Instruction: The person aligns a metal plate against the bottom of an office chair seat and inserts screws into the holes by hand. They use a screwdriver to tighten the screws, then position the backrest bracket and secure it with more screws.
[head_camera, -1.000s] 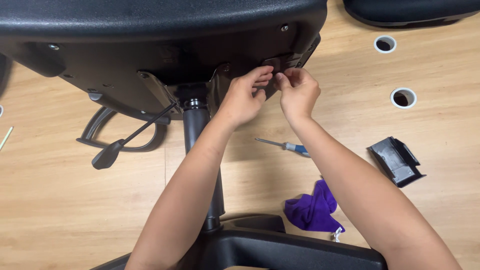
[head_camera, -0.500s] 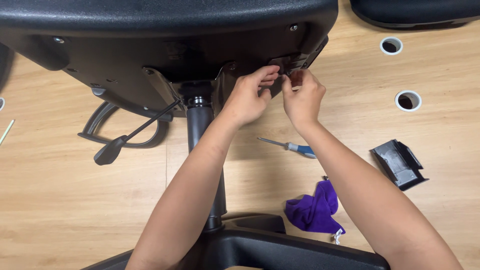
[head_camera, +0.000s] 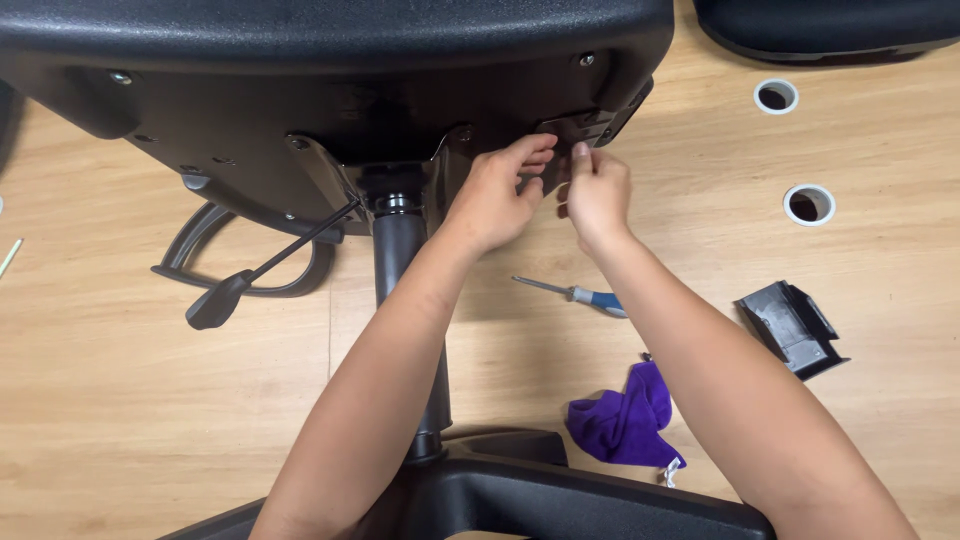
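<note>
Both hands, left hand (head_camera: 497, 195) and right hand (head_camera: 593, 190), pinch a small black bracket (head_camera: 572, 130) under the chair seat (head_camera: 330, 40), seemingly mid-fitting; steady alignment looks needed next.

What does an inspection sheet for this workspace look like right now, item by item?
Surface: light wooden floor.
Job's things: black office chair tipped over, underside showing; small black part at the seat edge.
Clutter: screwdriver, purple cloth, black plastic piece, two white rings.
Grippers: left hand and right hand, fingers at the small black part.
Cables: nothing seen.
Surroundings: second black seat at top right.
</note>
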